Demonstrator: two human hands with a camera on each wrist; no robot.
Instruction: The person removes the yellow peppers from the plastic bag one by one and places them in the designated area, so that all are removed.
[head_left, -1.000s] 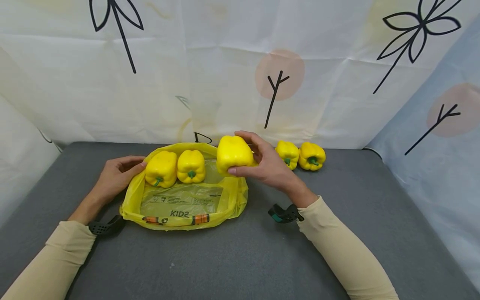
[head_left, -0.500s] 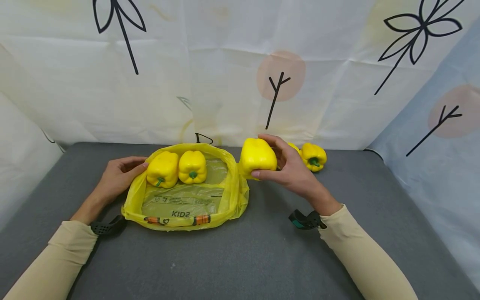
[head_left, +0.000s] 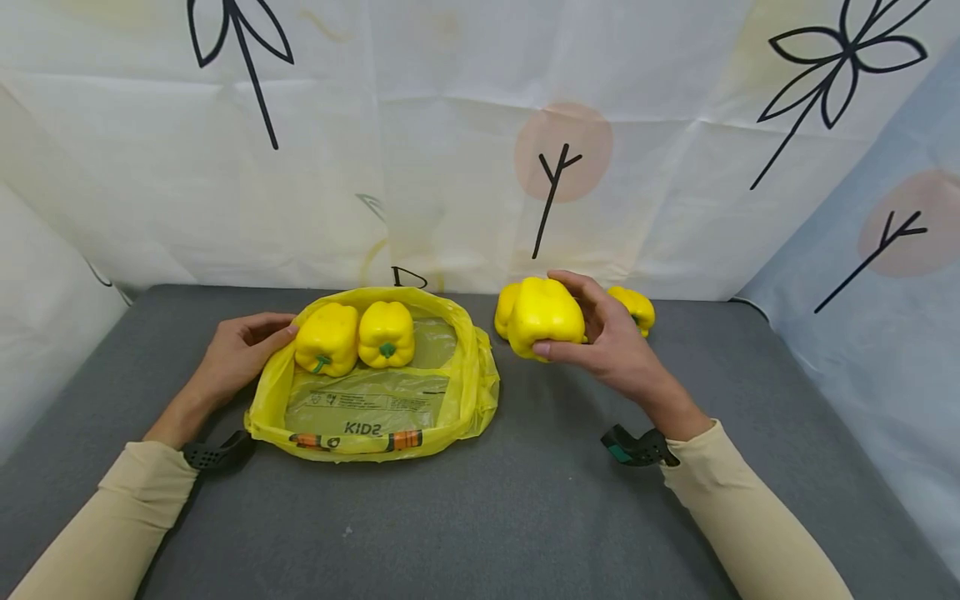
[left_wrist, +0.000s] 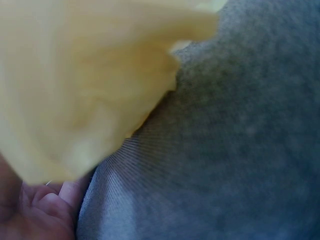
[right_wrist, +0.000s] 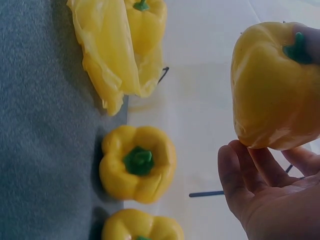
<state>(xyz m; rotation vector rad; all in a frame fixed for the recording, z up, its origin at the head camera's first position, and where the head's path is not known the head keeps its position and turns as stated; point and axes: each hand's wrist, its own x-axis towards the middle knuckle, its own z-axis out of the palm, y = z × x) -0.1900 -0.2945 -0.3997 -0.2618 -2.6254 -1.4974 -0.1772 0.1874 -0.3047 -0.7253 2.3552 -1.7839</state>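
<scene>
A yellow plastic bag [head_left: 480, 392] lies spread open on the table, two yellow bell peppers [head_left: 327, 339] side by side in its back left. My left hand [head_left: 240, 354] pinches the bag's left rim between thumb and fingers. To the right of the bag, my right hand [head_left: 618, 346] grips another yellow bell pepper [head_left: 546, 317] by its side. Behind that one, a bell pepper [head_left: 505, 308] on the table is partly hidden, and one more bell pepper [head_left: 635, 307] shows past the hand. The right wrist view has the held pepper [right_wrist: 272, 90] above the tabletop, its green stem showing.
A grey table [head_left: 480, 525] runs back to a pale cloth wall [head_left: 450, 150] with printed plants. Against that wall stand the loose peppers, two of them visible in the right wrist view. A bluish cloth [head_left: 900, 350] hangs at the right.
My right hand has carried its bell pepper rightward, from over the bag's right rim to beside the bag. The left hand and the two peppers in the bag have stayed put.
</scene>
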